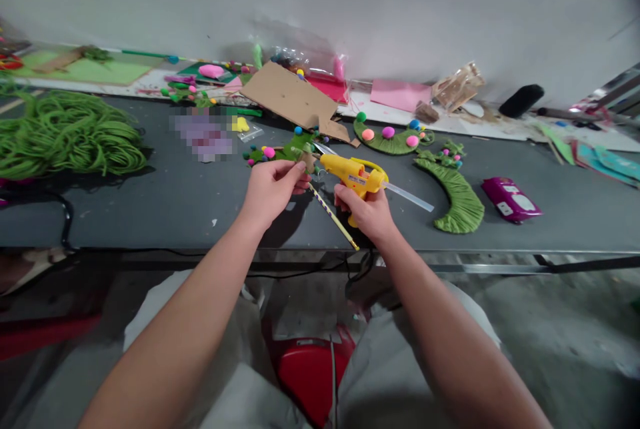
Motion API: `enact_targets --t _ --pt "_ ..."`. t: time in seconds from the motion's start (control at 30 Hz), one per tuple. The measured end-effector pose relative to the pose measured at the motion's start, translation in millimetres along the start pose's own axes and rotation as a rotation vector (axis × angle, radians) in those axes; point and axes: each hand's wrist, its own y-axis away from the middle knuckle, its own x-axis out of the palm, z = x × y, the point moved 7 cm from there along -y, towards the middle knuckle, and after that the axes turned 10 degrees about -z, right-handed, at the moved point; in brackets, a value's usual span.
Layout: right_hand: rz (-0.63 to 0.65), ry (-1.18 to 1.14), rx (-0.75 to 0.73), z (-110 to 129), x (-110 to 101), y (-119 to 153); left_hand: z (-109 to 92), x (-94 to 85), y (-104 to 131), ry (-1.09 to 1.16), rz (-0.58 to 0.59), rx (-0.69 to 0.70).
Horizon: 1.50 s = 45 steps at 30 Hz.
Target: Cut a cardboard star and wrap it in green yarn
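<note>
My right hand [367, 211] is wrapped round the handle of a yellow hot glue gun [350, 172]. A clear glue stick [410, 197] pokes out of its back end, and the nozzle points left toward my other hand. My left hand [275, 189] pinches a small brown cardboard piece [309, 162] with green on it, close to the nozzle. A patterned pencil [333, 215] lies on the table between my hands. Just behind them is a green decoration [293, 149] with coloured pompoms. To the right lies a curved cardboard form wrapped in green yarn [457, 199].
A big heap of green yarn [70, 135] covers the table's left side. Cardboard [290, 95] lies at the back. Another green crescent with pompoms [390, 141] and a purple packet [510, 200] are to the right. Cables hang below the front edge near a red stool [310, 375].
</note>
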Motion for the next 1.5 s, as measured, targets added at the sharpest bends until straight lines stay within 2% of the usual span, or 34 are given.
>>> enact_targets --t 0.2,1.03,1.5 --pt "-0.035 0.055 0.007 -5 5 -1 -1 -1.4 -1 0.014 -0.003 0.007" --pt "-0.04 0.091 -0.03 -14 5 -3 -3 -2.0 1 0.061 -0.011 -0.014" --pt "-0.005 0.113 -0.037 -12 7 -2 -4 -4.3 -1 0.071 -0.021 -0.006"
